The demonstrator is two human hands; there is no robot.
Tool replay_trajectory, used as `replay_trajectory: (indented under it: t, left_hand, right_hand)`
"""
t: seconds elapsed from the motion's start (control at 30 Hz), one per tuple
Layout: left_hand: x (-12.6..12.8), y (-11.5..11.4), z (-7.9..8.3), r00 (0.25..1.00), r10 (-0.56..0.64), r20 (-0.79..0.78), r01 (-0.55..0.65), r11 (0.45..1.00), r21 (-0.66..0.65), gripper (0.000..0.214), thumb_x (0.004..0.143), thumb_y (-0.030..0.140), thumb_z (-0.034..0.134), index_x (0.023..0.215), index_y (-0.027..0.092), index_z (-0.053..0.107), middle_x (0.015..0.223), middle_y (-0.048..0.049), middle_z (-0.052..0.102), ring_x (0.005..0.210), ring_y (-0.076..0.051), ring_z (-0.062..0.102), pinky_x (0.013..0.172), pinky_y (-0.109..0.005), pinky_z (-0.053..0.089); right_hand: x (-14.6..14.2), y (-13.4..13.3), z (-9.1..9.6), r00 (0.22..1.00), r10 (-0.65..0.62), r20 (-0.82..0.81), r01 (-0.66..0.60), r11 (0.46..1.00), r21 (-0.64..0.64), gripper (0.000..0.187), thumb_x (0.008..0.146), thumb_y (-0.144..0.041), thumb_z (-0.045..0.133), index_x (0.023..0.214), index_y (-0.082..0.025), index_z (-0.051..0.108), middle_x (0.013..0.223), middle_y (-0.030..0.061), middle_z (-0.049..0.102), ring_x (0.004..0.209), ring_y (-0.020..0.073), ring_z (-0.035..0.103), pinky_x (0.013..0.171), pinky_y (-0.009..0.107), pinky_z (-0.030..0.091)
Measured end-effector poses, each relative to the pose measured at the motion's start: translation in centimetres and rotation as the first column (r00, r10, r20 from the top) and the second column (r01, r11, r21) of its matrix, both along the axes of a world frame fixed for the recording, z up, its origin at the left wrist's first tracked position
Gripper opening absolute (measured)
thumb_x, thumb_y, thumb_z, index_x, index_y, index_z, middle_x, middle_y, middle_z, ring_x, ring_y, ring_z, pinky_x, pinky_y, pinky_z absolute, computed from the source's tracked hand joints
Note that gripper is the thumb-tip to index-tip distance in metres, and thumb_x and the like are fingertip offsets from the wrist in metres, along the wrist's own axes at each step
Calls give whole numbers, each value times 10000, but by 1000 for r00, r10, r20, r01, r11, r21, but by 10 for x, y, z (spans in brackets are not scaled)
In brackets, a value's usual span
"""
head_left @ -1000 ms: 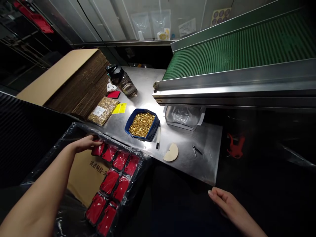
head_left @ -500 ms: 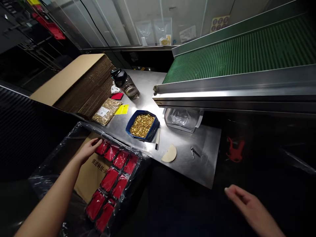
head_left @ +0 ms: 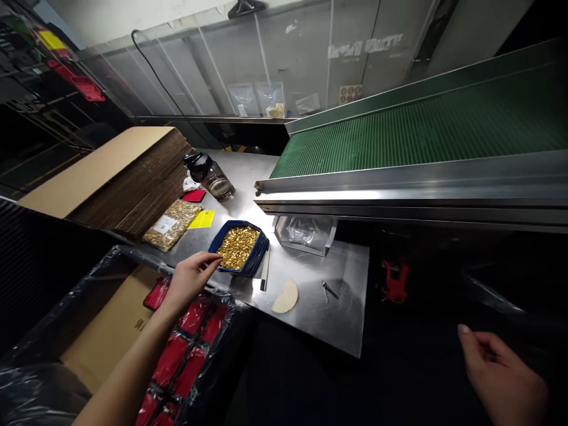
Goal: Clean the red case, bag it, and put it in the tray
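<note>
Left hand [head_left: 189,278] reaches the blue tray [head_left: 239,247] of small gold pieces [head_left: 237,245] on the steel table [head_left: 319,302].

Thumb and forefinger are pinched at the tray's near rim, apparently gripping nothing yet; the right hand [head_left: 503,378] hangs loosely open, well apart. The pieces look tiny, hard and slippery, likely best taken by fingertip pinch. Red pouches [head_left: 186,349] lie in a box below.
</note>
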State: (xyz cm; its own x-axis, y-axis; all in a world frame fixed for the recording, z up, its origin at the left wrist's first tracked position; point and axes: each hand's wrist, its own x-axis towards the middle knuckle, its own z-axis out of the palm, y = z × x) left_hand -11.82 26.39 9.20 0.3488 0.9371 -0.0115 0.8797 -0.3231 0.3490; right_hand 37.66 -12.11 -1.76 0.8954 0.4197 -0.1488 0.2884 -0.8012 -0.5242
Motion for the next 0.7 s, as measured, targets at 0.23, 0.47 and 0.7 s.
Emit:
replay_trajectory:
  t: [0.23, 0.47, 0.7]
  left_hand:
    - [41, 76, -22, 976, -143, -164, 122, 984, -129, 209, 724, 419, 667, 761, 236, 761, 829, -94, 781, 815, -310, 707, 721, -341, 488]
    - [33, 84, -19, 973, -147, -178, 112, 975, -190, 245, 738, 476, 612, 726, 250, 704, 709, -47, 755, 718, -271, 692, 642, -309, 433]
    - [36, 74, -19, 999, -35, 26, 39, 982, -182, 208, 702, 447, 667, 739, 247, 708, 735, -50, 748, 748, -284, 679, 736, -346, 464]
  right_hand:
    - [-5, 3, 9, 991, 8, -133, -12, 1000, -29, 461, 873, -696, 537, 712, -268, 595, 632, 25, 628, 649, 244, 627, 677, 396, 481]
    - [-6, -17, 11, 972, -105, -208, 102, 994, -24, 472, 843, -737, 541, 739, -281, 606, 682, 37, 684, 700, 281, 661, 735, 435, 505]
    - [-15, -18, 19, 957, -153, -247, 143, 988, -59, 478, 803, -763, 564, 761, -291, 627, 766, 57, 726, 756, 317, 687, 784, 478, 525]
